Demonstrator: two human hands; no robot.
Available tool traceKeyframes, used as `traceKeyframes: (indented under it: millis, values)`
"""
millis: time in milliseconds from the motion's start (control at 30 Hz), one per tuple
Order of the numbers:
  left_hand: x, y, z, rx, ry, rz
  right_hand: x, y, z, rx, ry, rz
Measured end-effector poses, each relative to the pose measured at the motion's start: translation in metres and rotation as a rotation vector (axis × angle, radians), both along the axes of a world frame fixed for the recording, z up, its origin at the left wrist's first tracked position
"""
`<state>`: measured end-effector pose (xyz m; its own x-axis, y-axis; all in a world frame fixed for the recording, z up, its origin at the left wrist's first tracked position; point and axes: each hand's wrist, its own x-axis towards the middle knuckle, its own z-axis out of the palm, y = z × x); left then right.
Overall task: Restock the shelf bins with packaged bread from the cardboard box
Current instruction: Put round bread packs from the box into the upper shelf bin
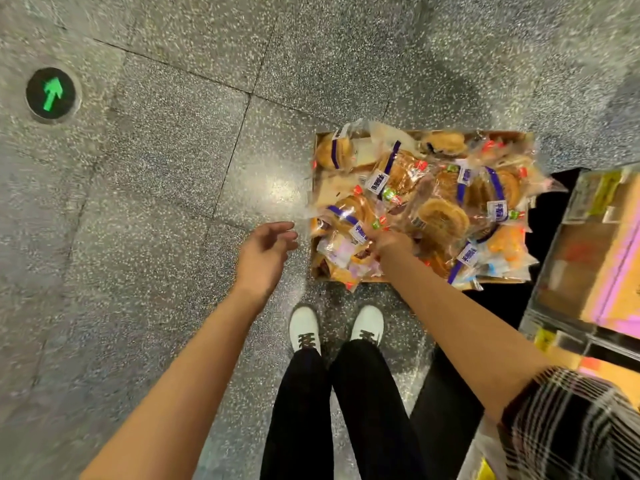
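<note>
A single wide-angle view is taken from head height and is aimed almost straight down at the speckled floor (166, 174). Both forearms are seen reaching away from the camera, and the shoes (337, 327) are framed near the lower centre. The cardboard box (317, 188) is placed right of centre, at arm's reach. Shelving (588, 265) is cut off by the right edge. Straight lines are bent near the borders.

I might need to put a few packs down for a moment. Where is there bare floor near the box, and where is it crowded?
Bare floor lies left of the cardboard box, out to the green arrow marker. A narrower strip runs beyond the box. It is crowded inside the box, piled with bread packs, at the white shoes and by the shelf bins on the right.
</note>
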<state>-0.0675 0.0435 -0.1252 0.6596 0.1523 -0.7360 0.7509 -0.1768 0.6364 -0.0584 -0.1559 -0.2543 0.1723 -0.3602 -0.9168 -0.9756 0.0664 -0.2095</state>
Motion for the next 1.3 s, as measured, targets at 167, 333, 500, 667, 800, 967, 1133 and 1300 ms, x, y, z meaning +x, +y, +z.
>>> traceKeyframes:
  millis: [167,333,500,667,800,967,1133,1300]
  values:
    - [0.0,0.001,0.013,-0.003,0.011,-0.008,-0.021,-0.009,0.025,0.116,-0.193,0.028]
    - [0.004,0.004,0.03,0.027,0.094,-0.119,-0.031,0.003,0.075,0.383,-0.307,0.185]
    - [0.014,0.017,0.04,-0.135,0.207,-0.157,-0.019,0.027,0.122,0.541,-0.364,0.477]
    - [0.021,0.041,0.03,-0.075,0.089,0.165,0.028,0.034,0.117,0.38,-0.329,0.607]
    - [0.029,0.051,0.017,-0.08,0.071,0.316,0.077,0.042,0.077,-0.159,-0.427,0.811]
    - [0.031,0.055,-0.006,-0.074,0.05,0.396,0.138,0.059,0.038,-0.355,-0.404,0.802]
    - [0.028,0.059,-0.033,-0.078,0.057,0.432,0.152,0.07,-0.007,-0.32,-0.255,0.773]
    - [0.022,0.061,-0.036,-0.081,0.053,0.517,0.144,0.059,-0.013,-0.445,-0.338,0.828]
